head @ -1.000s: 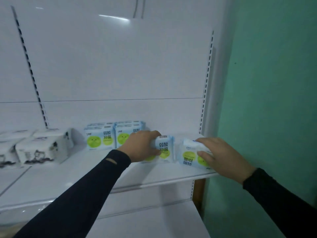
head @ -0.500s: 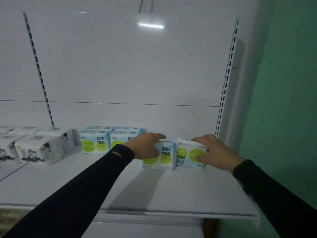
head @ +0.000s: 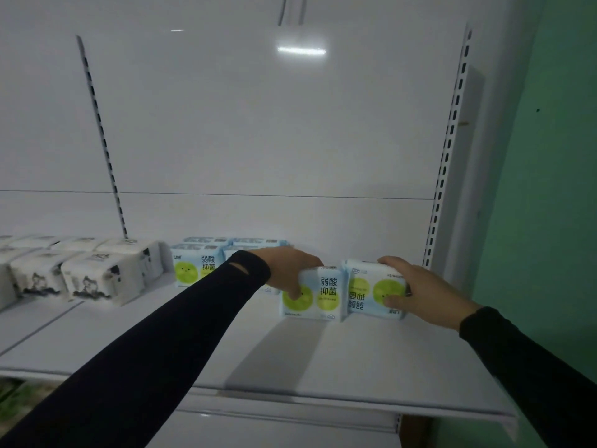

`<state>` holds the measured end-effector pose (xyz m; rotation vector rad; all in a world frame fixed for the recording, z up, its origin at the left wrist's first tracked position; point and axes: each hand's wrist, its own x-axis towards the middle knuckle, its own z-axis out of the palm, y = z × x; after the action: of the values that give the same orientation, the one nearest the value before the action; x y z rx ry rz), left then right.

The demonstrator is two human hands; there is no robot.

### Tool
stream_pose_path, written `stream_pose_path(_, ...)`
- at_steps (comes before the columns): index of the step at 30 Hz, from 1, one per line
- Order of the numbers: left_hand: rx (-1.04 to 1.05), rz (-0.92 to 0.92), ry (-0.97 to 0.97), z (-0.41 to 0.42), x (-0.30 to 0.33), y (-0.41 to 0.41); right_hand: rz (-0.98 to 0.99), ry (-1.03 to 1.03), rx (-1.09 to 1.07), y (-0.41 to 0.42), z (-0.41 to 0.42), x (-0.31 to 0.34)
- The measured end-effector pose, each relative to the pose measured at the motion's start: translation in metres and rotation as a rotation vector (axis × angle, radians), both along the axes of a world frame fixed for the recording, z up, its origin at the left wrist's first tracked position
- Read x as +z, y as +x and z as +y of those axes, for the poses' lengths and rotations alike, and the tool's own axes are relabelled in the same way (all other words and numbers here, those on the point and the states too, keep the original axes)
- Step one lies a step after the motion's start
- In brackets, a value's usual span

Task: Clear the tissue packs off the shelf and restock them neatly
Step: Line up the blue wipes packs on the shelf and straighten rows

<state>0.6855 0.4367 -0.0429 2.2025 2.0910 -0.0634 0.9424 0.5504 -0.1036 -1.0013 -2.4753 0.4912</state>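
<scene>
- The shelf (head: 323, 360) carried everything; white packs (head: 97, 276) sat well off beyond the left hand.
- Blue tissue pack (head: 311, 294) stood upright, print right way up; its neighbour (head: 374, 291), touching, was upside down.
- Left hand (head: 290, 273) clamped the first, right hand (head: 420, 292) the second.
- Likely light, soft, slick-wrapped: best gripped across top and face.

The white shelf (head: 323, 360) looks smooth and a bit shiny. The tissue packs (head: 342, 292) have soft, shiny plastic wrap. The sleeves (head: 155, 350) are dark, dull cloth.
</scene>
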Motion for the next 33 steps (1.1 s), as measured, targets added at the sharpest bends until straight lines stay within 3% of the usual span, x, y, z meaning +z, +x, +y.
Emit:
stream_pose_path(4, -0.030, -0.006, 0.015, 0.007, -0.002, -0.002, 0.004, 0.004, -0.038, 0.004, -0.003, 0.001)
stream_pose_path(9, -0.047, 0.010, 0.116, 0.015, -0.005, -0.007, 0.261, -0.047, -0.130, 0.008, -0.004, 0.020)
stream_pose_path(12, -0.059, -0.028, 0.142, 0.020, -0.009, -0.005, 0.318, 0.010, -0.143, 0.002, -0.002, 0.032)
stream_pose_path(15, -0.048, -0.070, 0.179, 0.022, -0.014, -0.005, 0.255, 0.088, -0.095, -0.011, -0.003, 0.024)
stream_pose_path(18, -0.043, -0.108, 0.204, 0.023, -0.018, -0.008, 0.134, 0.018, -0.100, -0.019, -0.003, 0.009)
stream_pose_path(22, -0.036, -0.108, 0.215, 0.025, -0.019, -0.010, 0.227, -0.142, -0.066, -0.019, -0.001, 0.001)
stream_pose_path(27, -0.040, -0.104, 0.261, 0.033, -0.015, -0.007, 0.250, 0.001, -0.157, -0.016, 0.012, 0.023)
stream_pose_path(33, -0.032, -0.082, 0.256, 0.042, -0.020, -0.004, -0.114, 0.042, -0.038, -0.021, 0.023, 0.011)
